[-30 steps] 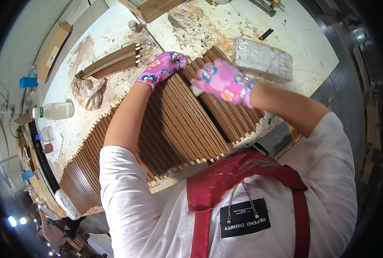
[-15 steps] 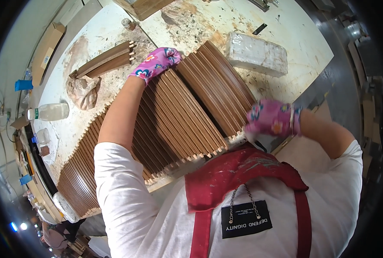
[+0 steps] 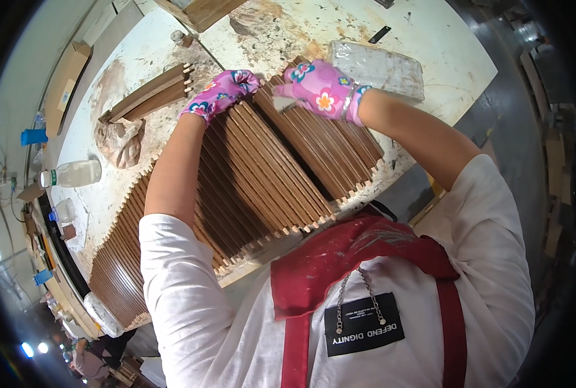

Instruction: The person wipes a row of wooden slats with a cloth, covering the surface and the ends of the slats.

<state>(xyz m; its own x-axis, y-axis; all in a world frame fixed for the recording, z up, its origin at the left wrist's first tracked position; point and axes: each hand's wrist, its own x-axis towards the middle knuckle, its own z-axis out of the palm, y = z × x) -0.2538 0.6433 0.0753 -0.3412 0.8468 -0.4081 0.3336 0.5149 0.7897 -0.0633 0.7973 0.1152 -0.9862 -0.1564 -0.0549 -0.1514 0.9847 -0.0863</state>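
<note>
Long brown wooden slats (image 3: pixel 262 168) with pale pegs on their ends lie side by side across the table in a wide row. A dark gap sets off a right-hand group of slats (image 3: pixel 330 149). My left hand (image 3: pixel 226 90), in a pink flowered glove, is closed at the far ends beside this gap; its fingertips are hidden. My right hand (image 3: pixel 320 90), gloved alike, lies over the far part of the right group, fingers pointing left. A small whitish patch shows under its fingers, too blurred to name. Both forearms are bare below white sleeves.
A plastic-wrapped white block (image 3: pixel 378 68) stands behind the right group. Two separate pegged slats (image 3: pixel 149 94) and a crumpled rag (image 3: pixel 119 142) lie at the left, near a clear bottle (image 3: pixel 74 173). A wooden box (image 3: pixel 200 11) sits at the far edge of view.
My right hand has swept from the near ends of the right group to its far part, beside my left hand. My left hand keeps its place at the far ends.
</note>
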